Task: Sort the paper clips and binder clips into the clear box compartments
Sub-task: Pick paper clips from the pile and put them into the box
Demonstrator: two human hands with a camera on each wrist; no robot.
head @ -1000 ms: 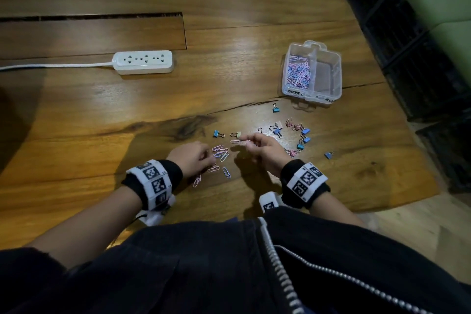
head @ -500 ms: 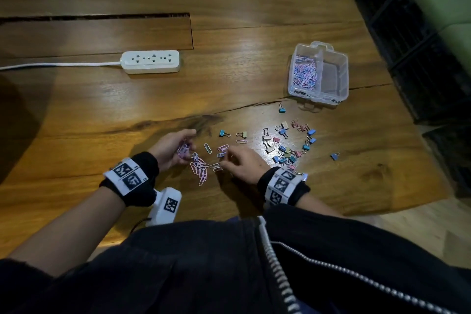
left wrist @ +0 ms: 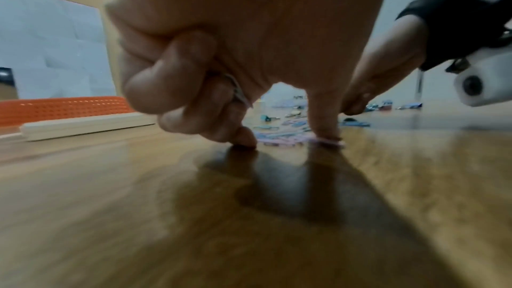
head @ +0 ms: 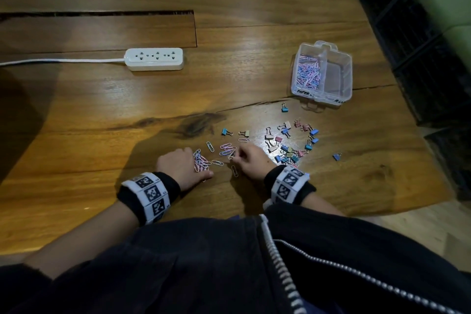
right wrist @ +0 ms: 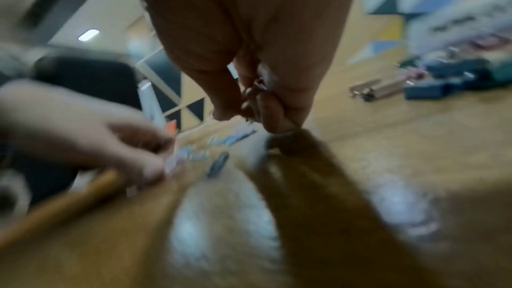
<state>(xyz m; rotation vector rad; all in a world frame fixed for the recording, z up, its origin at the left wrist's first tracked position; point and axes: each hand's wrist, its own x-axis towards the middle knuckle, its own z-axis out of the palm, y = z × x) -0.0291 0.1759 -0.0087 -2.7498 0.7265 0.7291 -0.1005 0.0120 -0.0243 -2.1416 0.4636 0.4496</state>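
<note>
I see the clear box [head: 321, 71] standing on the wooden table [head: 102, 115], its left compartment filled with pink and blue paper clips, its right compartment bare. Nearer to me than the box, a scatter of binder clips [head: 290, 145] lies spread on the wood, one blue binder clip [head: 285, 107] just short of the box's front wall. Further from the box, toward me and to the left, sit the loose paper clips [head: 226, 149].

My left hand [head: 179, 167] rests beside a small heap of paper clips [head: 201, 162]; from the left wrist view its fingers [left wrist: 177, 87] are curled in with something thin and metallic caught between them, and the thumb presses a pink clip to the table. My right hand [head: 251, 162] hovers over the loose clips with fingertips [right wrist: 272, 117] pinched together on a few paper clips, though that view is blurred.

A white power strip [head: 154, 58] lies well left of the box.
</note>
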